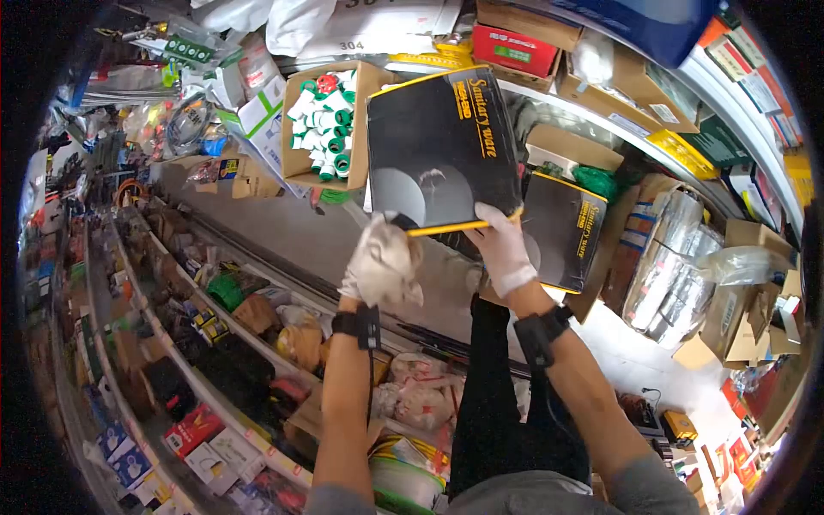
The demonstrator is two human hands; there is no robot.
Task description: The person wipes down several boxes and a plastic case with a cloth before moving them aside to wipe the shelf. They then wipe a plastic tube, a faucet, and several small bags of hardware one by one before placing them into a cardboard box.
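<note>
A black box with yellow edges and "Sanitary ware" lettering [442, 142] is tilted up in front of me. My right hand [502, 249], in a white glove, grips its lower right edge, thumb on the front face and fingers mostly hidden beneath. My left hand [365, 262], also gloved, is closed around a crumpled off-white cloth [396, 266] just below the box's lower left corner. A second black box of the same kind [566, 227] lies behind and to the right. Left of the raised box stands a carton [296, 167] of white and green pipe fittings.
Shelves packed with small goods [249, 429] run along the left. Foil-wrapped bundles [674, 266] and opened cartons [747, 318] stand on the right. A red box [515, 50] sits on the shelf at the top. A green net bundle [225, 292] lies on the lower left shelf.
</note>
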